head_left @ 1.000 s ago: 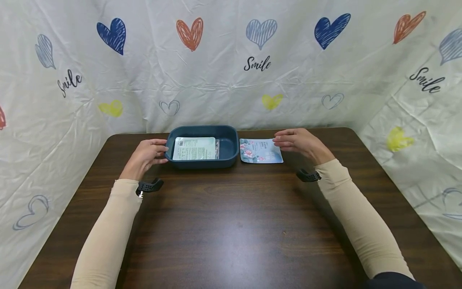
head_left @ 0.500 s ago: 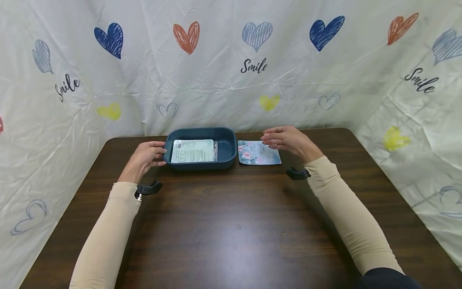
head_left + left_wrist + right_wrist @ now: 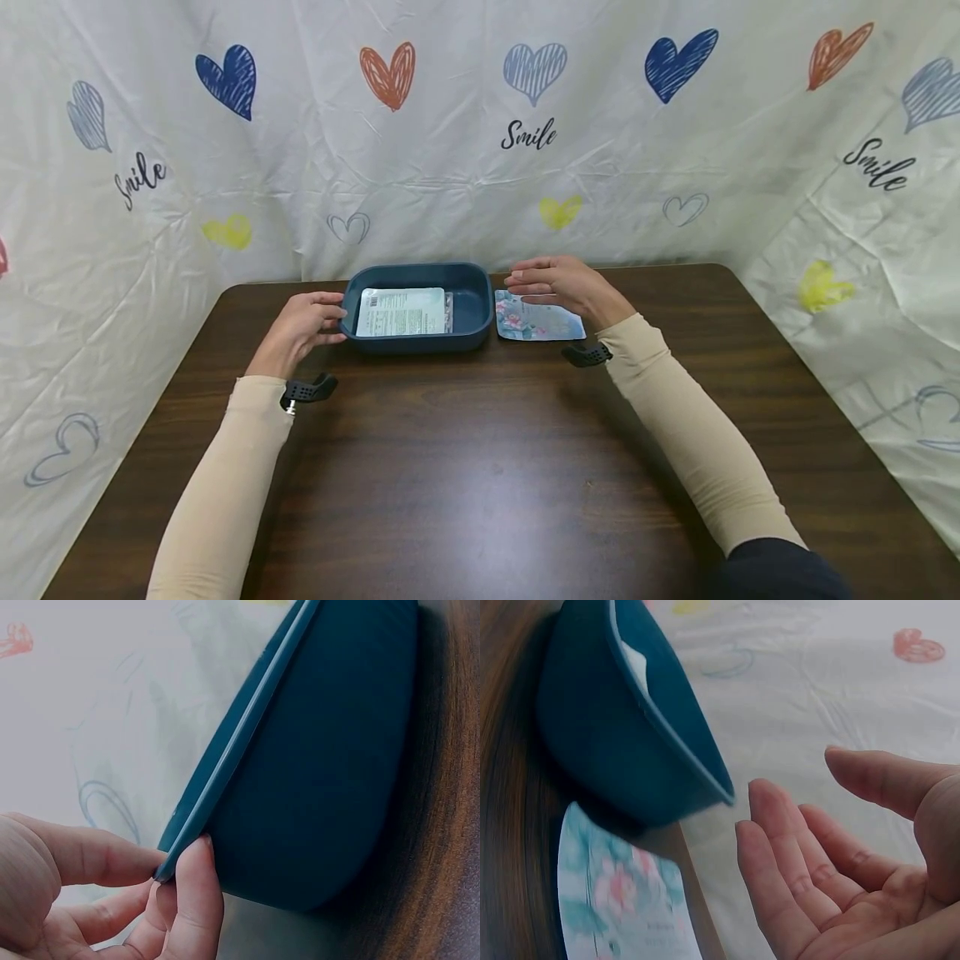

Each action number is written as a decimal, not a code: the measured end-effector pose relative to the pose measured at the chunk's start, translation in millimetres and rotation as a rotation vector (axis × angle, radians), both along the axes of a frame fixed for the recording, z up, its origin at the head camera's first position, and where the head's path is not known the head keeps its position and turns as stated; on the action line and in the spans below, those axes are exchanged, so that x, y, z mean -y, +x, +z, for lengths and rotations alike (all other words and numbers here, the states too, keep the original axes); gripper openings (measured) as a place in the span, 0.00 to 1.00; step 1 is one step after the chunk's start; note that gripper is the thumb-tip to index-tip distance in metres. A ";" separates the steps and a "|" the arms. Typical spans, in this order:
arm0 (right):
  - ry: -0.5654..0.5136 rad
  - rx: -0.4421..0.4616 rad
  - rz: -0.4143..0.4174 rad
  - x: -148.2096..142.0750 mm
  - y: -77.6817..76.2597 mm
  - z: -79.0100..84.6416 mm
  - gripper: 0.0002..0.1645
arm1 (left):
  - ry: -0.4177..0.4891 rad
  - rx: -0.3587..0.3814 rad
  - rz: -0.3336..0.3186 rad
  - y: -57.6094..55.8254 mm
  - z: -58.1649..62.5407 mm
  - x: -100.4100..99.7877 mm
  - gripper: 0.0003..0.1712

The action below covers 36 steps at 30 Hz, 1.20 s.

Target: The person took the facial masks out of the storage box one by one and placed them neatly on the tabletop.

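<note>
Under right hand (image 3: 558,283), floral packet (image 3: 542,321) partly hidden, left hand (image 3: 303,321) pinching tray (image 3: 472,321) rim

We recorded a dark wood-grain counter (image 3: 480,467) with rounded far corners. A creased white backdrop sheet (image 3: 450,192) enclosed it behind and on both sides, printed with coloured hearts (image 3: 387,73) and the word "Smile" (image 3: 528,135).

I am looking into a makeshift recording booth rather than a lived-in room. A creased white sheet (image 3: 450,192), printed with coloured hearts and the word "Smile", closes the space from 9 through 12 to 3 o'clock, and a dark wood-grain tabletop (image 3: 487,483) fills the middle.
</note>
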State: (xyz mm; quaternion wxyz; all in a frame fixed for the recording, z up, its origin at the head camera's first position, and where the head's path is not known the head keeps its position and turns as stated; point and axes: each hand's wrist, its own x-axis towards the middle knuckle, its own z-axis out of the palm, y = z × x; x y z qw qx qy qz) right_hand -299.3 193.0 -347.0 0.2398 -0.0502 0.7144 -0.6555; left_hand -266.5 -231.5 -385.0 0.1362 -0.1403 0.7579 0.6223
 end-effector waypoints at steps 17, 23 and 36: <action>-0.040 -0.029 0.064 52.8 -5.9 -6.7 0.30 | 0.012 -0.006 -0.012 2.5 -1.9 2.9 0.30; -0.021 -0.066 0.133 66.2 -7.4 -4.9 0.30 | 0.008 -0.027 -0.016 0.6 -1.1 2.9 0.30; 0.024 -0.071 0.145 96.2 -14.1 -10.0 0.29 | 0.006 -0.033 -0.017 0.6 -0.5 1.1 0.30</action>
